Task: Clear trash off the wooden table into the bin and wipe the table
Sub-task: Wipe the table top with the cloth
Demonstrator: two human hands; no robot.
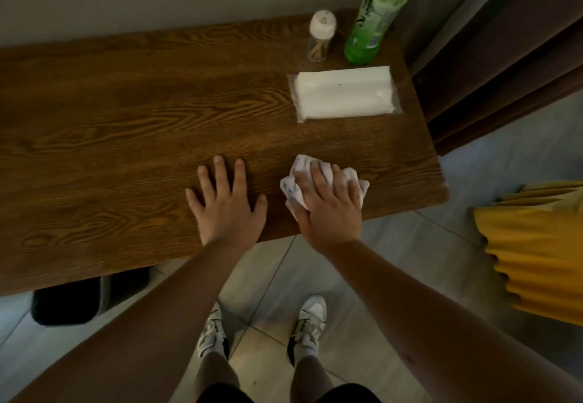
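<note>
the right hand [328,210] presses a crumpled white tissue [295,186] flat near the wooden table [126,125]'s front right corner — left hand [225,204] splayed, empty, bracing beside it. best wiped in overlapping strokes toward the edge — steady pressure.

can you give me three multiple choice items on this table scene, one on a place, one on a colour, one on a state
1. Where does the tissue pack lie?
A. near the table's right end
B. on the floor
C. under the left hand

2. What colour is the bottle?
A. red
B. green
C. blue

3. What is the right hand doing?
A. hanging free
B. lifting the bottle
C. pressing a crumpled white cloth onto the table

Answers: 1 A, the pack sits in front of the bottle and the toothpick jar. 2 B, its plastic is green. 3 C, the palm covers the cloth while the left hand rests flat.
</note>
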